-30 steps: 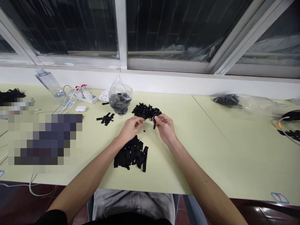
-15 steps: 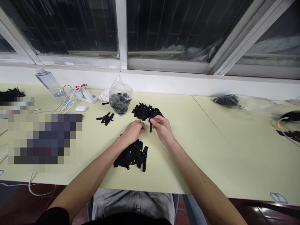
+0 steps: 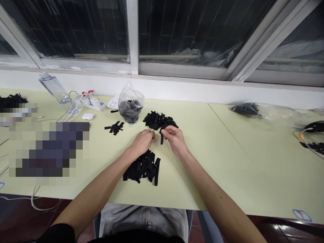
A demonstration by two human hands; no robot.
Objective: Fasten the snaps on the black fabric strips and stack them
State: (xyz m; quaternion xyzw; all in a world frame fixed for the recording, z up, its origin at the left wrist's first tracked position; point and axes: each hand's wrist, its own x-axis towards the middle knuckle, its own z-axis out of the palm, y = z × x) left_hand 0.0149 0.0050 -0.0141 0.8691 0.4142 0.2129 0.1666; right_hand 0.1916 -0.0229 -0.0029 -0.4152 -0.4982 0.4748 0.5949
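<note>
Between the thumb and fingers of my right hand, a short black zipper is pinched, its lower end hanging down. My left hand is just to the left, its fingers curled together; whatever is in them is hidden. Behind both hands lies a heap of black zippers. Nearer my body, partly under my left wrist, a second pile of flat zippers shows small shiny spots. A few more zippers lie to the left of the heap.
On the table, a clear plastic bag of black pieces stands behind the heap. Leftward are a white earphone case, a power strip with cables and a tilted water bottle. Another bag lies far right.
My right hand has drawn slightly left and down with the zipper, closer to my left hand. The left hand has barely shifted, and the piles look the same.
</note>
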